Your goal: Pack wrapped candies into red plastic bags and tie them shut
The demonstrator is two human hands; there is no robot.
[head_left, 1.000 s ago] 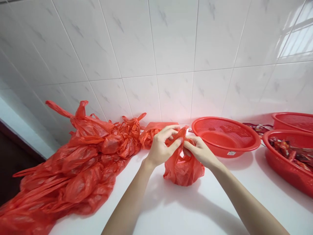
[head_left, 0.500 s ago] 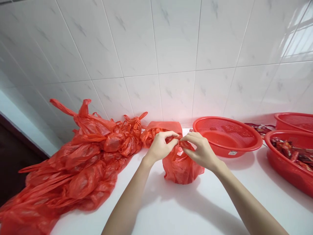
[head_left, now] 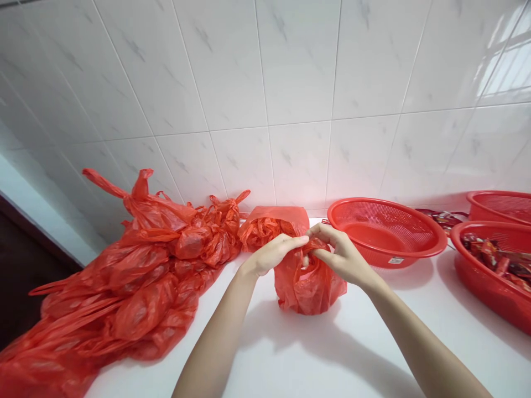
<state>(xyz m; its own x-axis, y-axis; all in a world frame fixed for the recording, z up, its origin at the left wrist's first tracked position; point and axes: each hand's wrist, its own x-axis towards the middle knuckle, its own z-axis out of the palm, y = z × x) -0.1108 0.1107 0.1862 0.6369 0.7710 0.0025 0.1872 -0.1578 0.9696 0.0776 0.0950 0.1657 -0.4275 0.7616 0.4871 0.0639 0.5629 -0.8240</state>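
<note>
A small filled red plastic bag stands on the white counter in the middle. My left hand pinches the bag's top from the left, fingers closed on a handle. From the right, my right hand grips the other handle, fingers curled around the plastic. The two hands meet right above the bag's mouth.
A big heap of tied red bags covers the counter's left side. Another red bag lies behind against the tiled wall. An empty red colander sits right of my hands, and two more red baskets with wrapped items stand at the far right.
My left hand has dropped lower and its fingers have flattened toward the right hand. The bag's handles are pulled tighter together at the top.
</note>
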